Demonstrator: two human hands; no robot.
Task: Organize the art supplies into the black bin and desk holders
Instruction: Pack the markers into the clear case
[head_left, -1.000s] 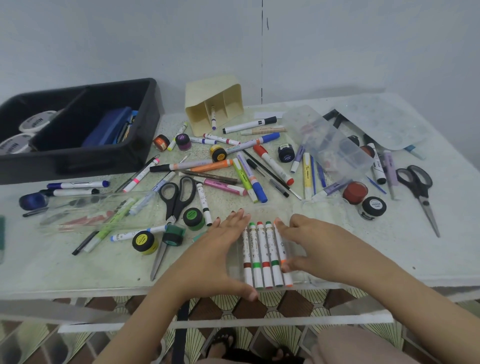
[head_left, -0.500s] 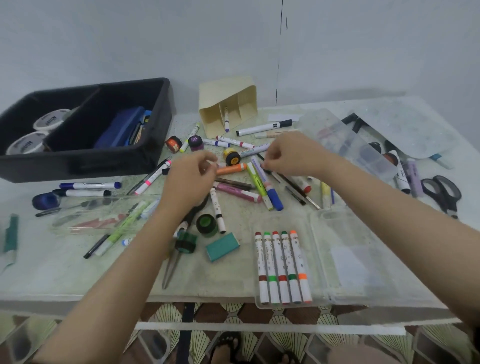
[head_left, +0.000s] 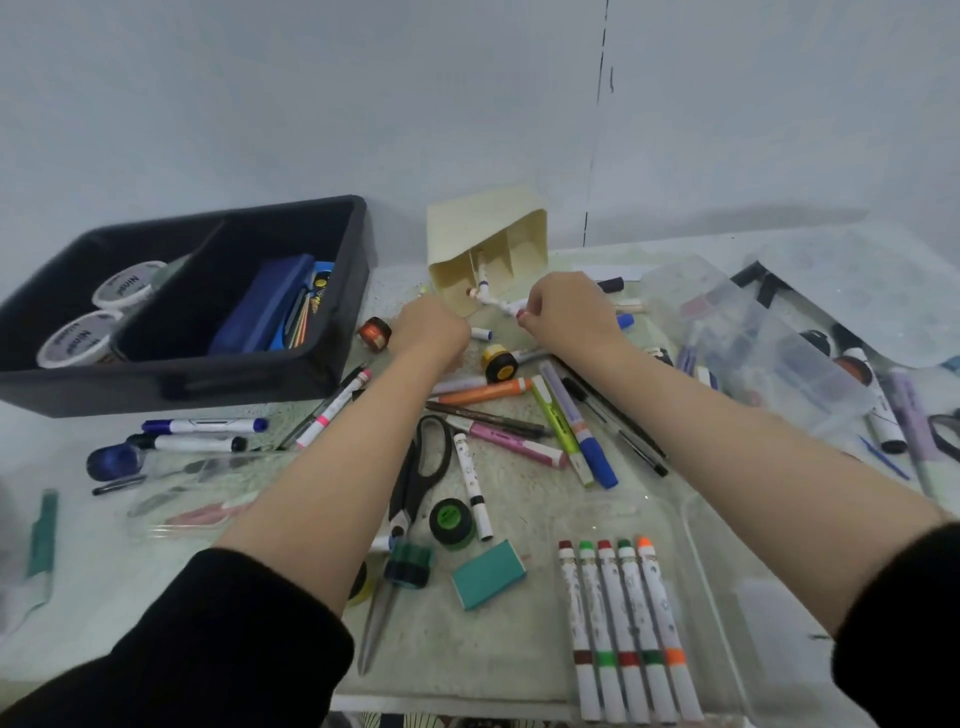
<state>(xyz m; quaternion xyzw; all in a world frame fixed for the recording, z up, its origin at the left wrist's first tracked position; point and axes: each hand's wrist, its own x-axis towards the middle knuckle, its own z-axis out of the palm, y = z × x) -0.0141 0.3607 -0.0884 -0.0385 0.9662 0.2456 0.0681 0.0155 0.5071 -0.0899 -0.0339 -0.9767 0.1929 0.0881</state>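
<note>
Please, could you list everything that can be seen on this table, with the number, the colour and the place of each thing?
black bin: 1, black, back left
round containers: 2, white, bin's left compartment
case: 1, blue, bin's right compartment
desk holder: 1, cream, on its side at the back
clear tray: 1, transparent, front right
tray markers: 5, white with red, green, orange caps, side by side
scissors: 1 fully seen, black handles, centre
small pots: several, mixed colours, scattered
loose pens: many, mixed colours, mid-table
block: 1, teal, front centre
organiser box: 1, transparent, right
left hand: curled near the holder, grip hidden
right hand: pinches a white marker by the holder
</note>
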